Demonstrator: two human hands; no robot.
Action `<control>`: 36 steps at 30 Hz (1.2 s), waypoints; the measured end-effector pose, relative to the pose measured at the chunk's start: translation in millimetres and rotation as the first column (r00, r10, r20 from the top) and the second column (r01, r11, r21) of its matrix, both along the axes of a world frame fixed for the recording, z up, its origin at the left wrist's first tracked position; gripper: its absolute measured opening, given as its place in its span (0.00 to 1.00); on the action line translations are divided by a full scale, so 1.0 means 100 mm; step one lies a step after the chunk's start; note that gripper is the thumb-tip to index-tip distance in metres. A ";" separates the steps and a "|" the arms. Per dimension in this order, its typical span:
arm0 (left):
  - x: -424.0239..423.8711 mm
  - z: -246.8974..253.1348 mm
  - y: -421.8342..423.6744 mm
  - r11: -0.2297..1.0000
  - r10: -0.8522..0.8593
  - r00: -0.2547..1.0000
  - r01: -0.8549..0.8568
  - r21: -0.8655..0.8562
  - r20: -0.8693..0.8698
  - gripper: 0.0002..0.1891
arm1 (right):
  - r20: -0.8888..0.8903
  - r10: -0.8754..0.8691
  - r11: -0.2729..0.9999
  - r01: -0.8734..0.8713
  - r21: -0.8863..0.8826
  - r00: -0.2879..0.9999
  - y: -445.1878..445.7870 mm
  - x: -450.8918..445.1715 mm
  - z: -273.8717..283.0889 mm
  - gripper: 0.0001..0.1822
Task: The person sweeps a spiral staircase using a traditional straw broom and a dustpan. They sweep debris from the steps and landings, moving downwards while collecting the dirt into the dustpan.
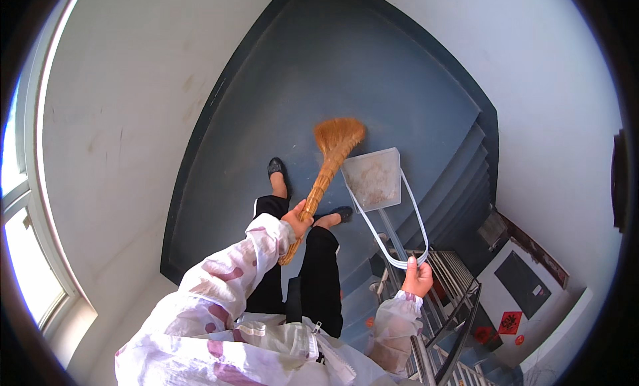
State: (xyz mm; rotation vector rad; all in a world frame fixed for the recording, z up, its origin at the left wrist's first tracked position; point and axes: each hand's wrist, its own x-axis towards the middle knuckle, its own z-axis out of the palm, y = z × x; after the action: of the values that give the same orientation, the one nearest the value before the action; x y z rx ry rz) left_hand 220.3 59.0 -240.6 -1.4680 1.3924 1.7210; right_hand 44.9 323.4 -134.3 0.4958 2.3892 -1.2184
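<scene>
My left hand (pixel 298 220) grips the lower handle of a straw hand broom (pixel 324 173). The broom slants up and away, and its tan bristles fan out over the grey landing floor (pixel 399 86). To its right is a whitish plastic dustpan (pixel 373 178) with brownish dirt and debris in it. My right hand (pixel 417 277) holds the end of the dustpan's long looped white handle (pixel 384 246), thumb on top. The broom's straw lies close to the pan's left corner; whether they touch I cannot tell.
Stairs descend on the right (pixel 449 181), and more steps (pixel 357 296) lie below me beside a metal railing (pixel 429 356). My black shoes (pixel 277 168) stand on the landing. White walls (pixel 135 111) with a dark skirting band enclose it; a window (pixel 35 261) is at the left.
</scene>
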 end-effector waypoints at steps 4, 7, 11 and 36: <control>-0.10 0.52 -0.04 0.995 -0.074 0.996 0.070 0.067 0.055 0.33 | -0.071 -0.008 1.000 0.008 0.006 0.997 0.33 0.02 0.01 0.12; -0.14 0.69 -0.13 0.999 -0.031 0.999 0.031 -0.024 -0.031 0.33 | -0.018 -0.069 0.998 0.068 -0.018 0.997 0.58 0.07 0.02 0.12; -0.45 0.36 -0.43 0.982 0.059 0.988 -0.083 -0.172 -0.141 0.32 | -0.041 -0.063 0.993 0.067 0.092 0.997 0.76 0.14 0.04 0.15; -0.08 0.87 0.41 0.995 -0.085 0.996 0.086 -0.049 0.018 0.31 | 0.074 -0.288 0.958 0.287 0.019 0.955 1.76 0.52 -0.26 0.16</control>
State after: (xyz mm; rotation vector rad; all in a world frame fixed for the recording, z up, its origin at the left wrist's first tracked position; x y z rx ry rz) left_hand 212.3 100.0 -153.8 -1.4240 1.4783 1.6289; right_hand 96.9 499.8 -160.3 0.9028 2.3151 -1.2823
